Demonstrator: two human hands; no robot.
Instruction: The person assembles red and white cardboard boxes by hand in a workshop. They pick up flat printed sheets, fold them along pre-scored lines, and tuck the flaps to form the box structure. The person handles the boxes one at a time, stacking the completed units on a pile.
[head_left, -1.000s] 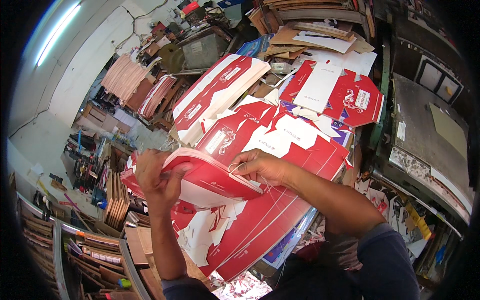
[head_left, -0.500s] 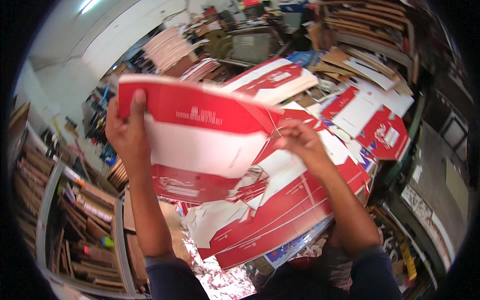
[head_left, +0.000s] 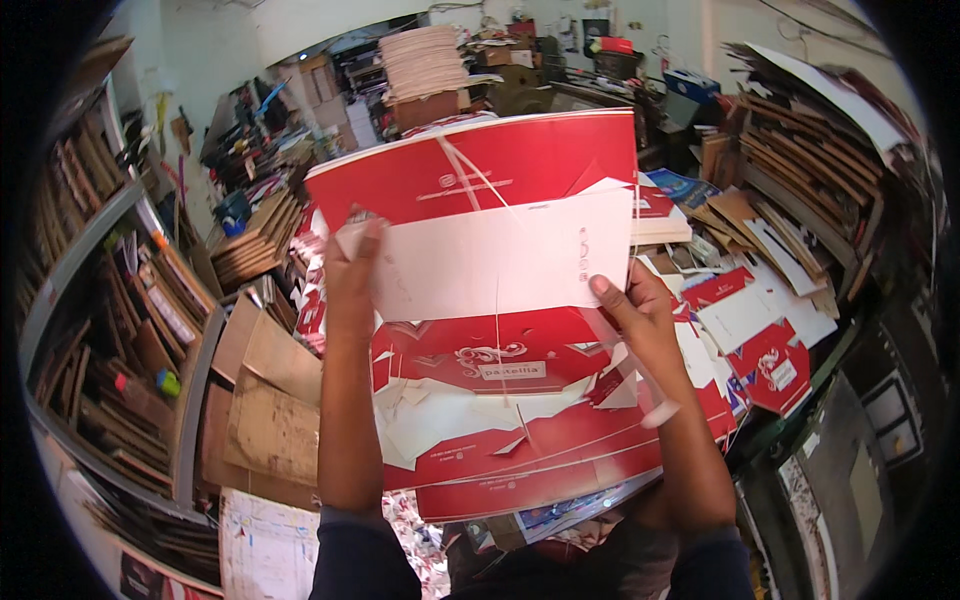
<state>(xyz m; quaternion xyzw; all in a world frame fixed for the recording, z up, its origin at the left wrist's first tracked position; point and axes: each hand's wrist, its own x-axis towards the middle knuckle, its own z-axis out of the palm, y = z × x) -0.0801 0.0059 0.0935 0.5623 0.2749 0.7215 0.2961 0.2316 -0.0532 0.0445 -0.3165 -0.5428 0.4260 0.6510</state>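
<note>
A red and white printed card sheet (head_left: 500,250) is raised in front of me, tilted toward me, with a broad white band across its middle. My left hand (head_left: 352,275) is closed on its left edge, the thumb on the near face. My right hand (head_left: 640,312) grips the right edge, also thumb in front. Thin white strips hang across and beside the sheet, one curling over my right wrist. Below it lies a stack of red and white sheets (head_left: 560,455), with torn white scraps (head_left: 440,410) on top. The sheet hides the far part of the stack.
More red and white sheets (head_left: 765,345) lie at the right beside a dark metal machine (head_left: 850,470). Wooden boards fill a metal-framed rack (head_left: 200,400) at the left. A tall stack of pale sheets (head_left: 425,65) stands behind. Paper shreds (head_left: 415,530) lie below.
My right hand has moved from pinching near the sheet's right corner to gripping its right edge. The sheet is now squarer to me, between both hands. The view has turned to the right.
</note>
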